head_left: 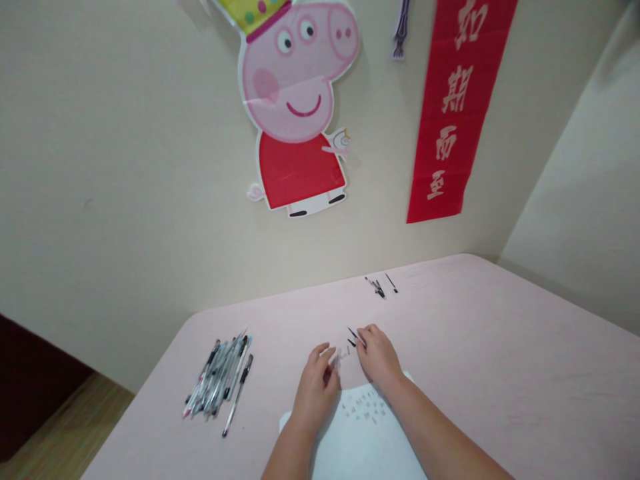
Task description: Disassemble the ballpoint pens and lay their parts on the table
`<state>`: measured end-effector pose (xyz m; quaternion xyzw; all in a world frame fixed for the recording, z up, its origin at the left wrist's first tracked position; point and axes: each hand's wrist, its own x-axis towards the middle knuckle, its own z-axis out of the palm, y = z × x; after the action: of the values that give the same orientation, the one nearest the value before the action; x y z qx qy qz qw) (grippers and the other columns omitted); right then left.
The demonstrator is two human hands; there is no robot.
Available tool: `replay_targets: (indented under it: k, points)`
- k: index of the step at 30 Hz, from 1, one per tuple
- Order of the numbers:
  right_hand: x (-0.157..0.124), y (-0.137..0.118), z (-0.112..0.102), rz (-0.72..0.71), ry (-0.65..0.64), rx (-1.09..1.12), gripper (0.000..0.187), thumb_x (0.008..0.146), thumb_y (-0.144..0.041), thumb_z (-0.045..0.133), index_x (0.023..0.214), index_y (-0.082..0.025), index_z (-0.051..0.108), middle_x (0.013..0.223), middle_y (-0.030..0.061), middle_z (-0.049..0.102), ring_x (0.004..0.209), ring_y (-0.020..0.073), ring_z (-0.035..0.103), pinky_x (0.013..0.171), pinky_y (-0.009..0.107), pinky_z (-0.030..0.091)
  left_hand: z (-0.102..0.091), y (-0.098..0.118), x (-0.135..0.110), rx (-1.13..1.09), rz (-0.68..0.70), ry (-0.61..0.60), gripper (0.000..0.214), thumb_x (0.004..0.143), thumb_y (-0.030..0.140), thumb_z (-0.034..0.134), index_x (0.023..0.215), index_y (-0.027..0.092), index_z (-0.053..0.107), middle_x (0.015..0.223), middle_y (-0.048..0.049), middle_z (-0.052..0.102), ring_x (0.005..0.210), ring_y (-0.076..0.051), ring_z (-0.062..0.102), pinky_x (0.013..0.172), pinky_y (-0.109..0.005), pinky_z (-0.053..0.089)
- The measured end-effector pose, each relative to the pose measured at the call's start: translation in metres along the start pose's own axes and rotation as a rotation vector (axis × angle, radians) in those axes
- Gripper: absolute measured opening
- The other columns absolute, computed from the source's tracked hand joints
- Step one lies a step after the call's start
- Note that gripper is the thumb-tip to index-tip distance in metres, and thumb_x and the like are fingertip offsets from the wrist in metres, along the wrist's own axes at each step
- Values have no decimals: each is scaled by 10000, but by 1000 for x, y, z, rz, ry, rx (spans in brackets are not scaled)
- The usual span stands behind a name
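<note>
My left hand (318, 381) rests on the pink table (500, 373) with its fingers closed around a clear pen barrel (336, 359). My right hand (379, 355) is just to its right, pinching a thin dark pen refill (356, 335) whose tip points up and left. Both hands hover over the top edge of a white sheet of paper (365, 433), on which several tiny parts (367, 407) lie scattered.
A pile of several assembled pens (220, 380) lies to the left on the table. A few loose dark pen parts (380, 287) lie near the far edge by the wall. A cartoon pig cutout (297, 113) and a red banner (453, 113) hang on the wall.
</note>
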<state>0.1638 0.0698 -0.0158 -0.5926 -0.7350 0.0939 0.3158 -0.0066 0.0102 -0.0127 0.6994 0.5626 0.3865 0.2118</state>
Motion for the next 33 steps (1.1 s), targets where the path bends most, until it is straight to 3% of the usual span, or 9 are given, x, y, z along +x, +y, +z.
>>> replay_targets:
  k: [6, 11, 14, 18, 22, 26, 30, 33]
  points:
    - [-5, -12, 4, -78, -89, 60, 240, 841, -113, 447, 907, -195, 662, 874, 76, 608, 820, 187, 588, 764, 274, 440, 7, -10, 1, -185, 2, -21, 433, 780, 63, 394, 1148, 197, 579, 1255, -111, 517, 862, -124, 624, 805, -316, 545]
    - [-10, -23, 1, -92, -148, 133, 229, 846, -156, 457, 946, -171, 663, 909, 89, 608, 852, 193, 586, 802, 289, 453, 10, -18, 2, -271, 24, 0, 487, 746, 18, 370, 1156, 198, 563, 1235, -107, 512, 854, -119, 636, 767, -308, 557]
    - [-15, -29, 0, -132, -133, 129, 308, 824, -244, 526, 1098, -145, 626, 1100, 140, 598, 1039, 245, 540, 931, 354, 414, 8, -20, 4, -243, 35, 82, 435, 761, 35, 385, 1121, 192, 573, 1164, -103, 552, 864, -138, 628, 766, -325, 553]
    - [-24, -34, 7, -179, -245, 88, 590, 782, -335, 589, 1321, -122, 477, 1431, 165, 377, 1303, 306, 338, 1080, 429, 279, 4, -23, 7, -169, -5, 237, 339, 768, 70, 422, 1038, 179, 595, 1029, -79, 599, 816, -143, 620, 772, -332, 538]
    - [-29, -36, 16, -190, -362, 54, 547, 840, -216, 476, 1374, -120, 411, 1507, 132, 237, 1374, 273, 240, 1123, 424, 219, 3, -26, 9, -165, -48, 278, 314, 759, 87, 432, 1008, 175, 602, 980, -71, 607, 728, -132, 615, 712, -311, 534]
    - [-24, -34, 22, -181, -385, 26, 521, 853, -83, 344, 1370, -89, 413, 1486, 136, 271, 1377, 240, 240, 1128, 411, 232, 4, -28, 9, -156, -43, 279, 305, 756, 93, 441, 993, 181, 612, 973, -72, 615, 810, -157, 623, 756, -324, 523]
    - [-13, -27, 28, -191, -379, 17, 558, 818, -26, 326, 1371, -42, 395, 1468, 162, 294, 1373, 231, 251, 1130, 390, 235, 4, -29, 7, -138, -43, 268, 314, 747, 84, 443, 995, 179, 610, 967, -71, 620, 839, -164, 614, 780, -330, 511]
    - [3, -17, 33, -195, -340, 28, 554, 816, -18, 317, 1356, -69, 428, 1444, 146, 356, 1356, 209, 297, 1125, 383, 245, 4, -29, 6, -129, -45, 266, 312, 734, 85, 451, 986, 173, 612, 958, -70, 623, 852, -169, 610, 788, -333, 503]
